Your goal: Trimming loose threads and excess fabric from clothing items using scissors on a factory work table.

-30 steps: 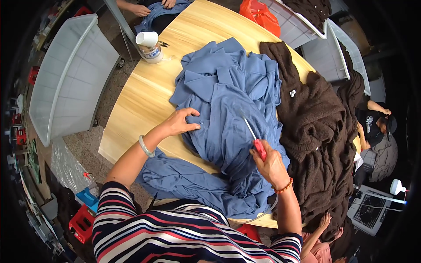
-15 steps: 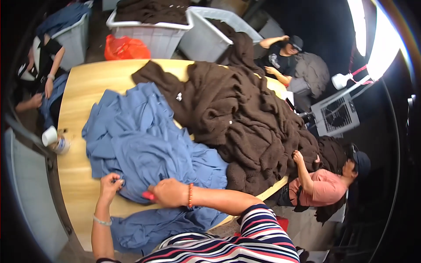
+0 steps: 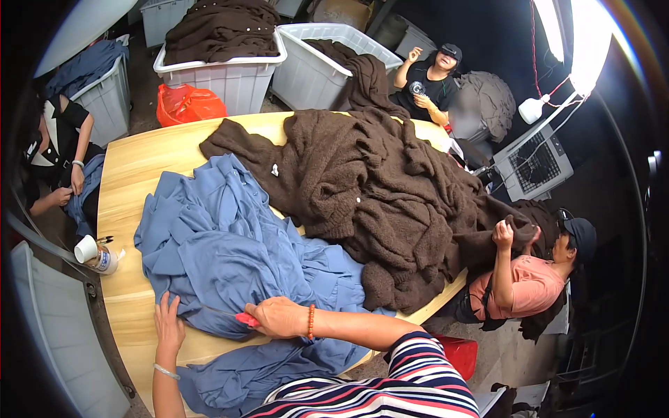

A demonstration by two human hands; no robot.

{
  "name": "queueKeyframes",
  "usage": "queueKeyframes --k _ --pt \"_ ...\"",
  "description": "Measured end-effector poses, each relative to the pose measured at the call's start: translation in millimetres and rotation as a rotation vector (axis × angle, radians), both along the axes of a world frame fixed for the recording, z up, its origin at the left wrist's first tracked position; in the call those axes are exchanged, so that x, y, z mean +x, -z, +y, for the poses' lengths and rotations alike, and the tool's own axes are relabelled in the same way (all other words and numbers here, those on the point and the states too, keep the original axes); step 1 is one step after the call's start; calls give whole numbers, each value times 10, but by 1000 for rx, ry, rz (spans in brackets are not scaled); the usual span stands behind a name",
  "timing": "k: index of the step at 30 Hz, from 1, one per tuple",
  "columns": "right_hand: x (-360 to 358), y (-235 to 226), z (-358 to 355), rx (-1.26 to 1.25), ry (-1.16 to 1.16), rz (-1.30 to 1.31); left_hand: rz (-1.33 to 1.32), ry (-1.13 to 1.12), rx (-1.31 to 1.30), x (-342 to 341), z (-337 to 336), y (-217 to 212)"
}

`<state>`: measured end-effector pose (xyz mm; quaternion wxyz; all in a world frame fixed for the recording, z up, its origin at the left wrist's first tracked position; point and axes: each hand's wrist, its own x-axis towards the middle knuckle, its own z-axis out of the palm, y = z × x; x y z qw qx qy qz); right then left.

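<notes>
A heap of blue cloth garments (image 3: 216, 244) lies on the left part of the wooden table in front of me. My left hand (image 3: 168, 322) rests at the heap's near-left edge, with its fingers stretched out along the cloth. Over the near side of the heap, my right hand (image 3: 280, 318) is closed round a small red-handled tool (image 3: 247, 320). A thin, pale shaft or blade seems to reach from it toward my left hand; its exact kind is unclear. More blue cloth (image 3: 268, 373) hangs between my forearms, against my striped shirt.
Dark brown knit garments (image 3: 390, 188) cover the right of the wooden table (image 3: 125, 188). A co-worker in pink (image 3: 526, 285) lifts brown knit. Others sit at far right and left. A jar (image 3: 104, 260) stands at the left edge. Grey bins (image 3: 230, 76) and a red bag (image 3: 188, 104) stand behind.
My left hand's fingers have gone from a pinch to stretched out on the cloth. The right hand still holds the tool. The pink-shirted co-worker has raised a piece of brown knit.
</notes>
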<state>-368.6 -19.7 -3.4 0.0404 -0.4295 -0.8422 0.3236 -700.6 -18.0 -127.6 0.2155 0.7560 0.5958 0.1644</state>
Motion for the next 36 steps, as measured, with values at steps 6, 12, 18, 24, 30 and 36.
queueKeyframes --k 6,12,18,24,30,36 --pt "-34 -98 -58 -35 17 -20 228 -48 323 -96 128 31" --pt "-89 -227 -42 -62 -17 -29 -479 -286 -147 -461 180 156" --pt "-124 -446 -88 -24 -74 -63 -1009 -420 -424 123 324 142" --pt "-270 -397 47 -28 -45 -76 -1196 -569 -554 247 223 -96" --pt "-302 -304 127 55 -37 -43 -1081 -455 -710 215 314 -308" --pt "-44 -140 25 -309 -70 1 -917 -303 -571 299 667 -135"
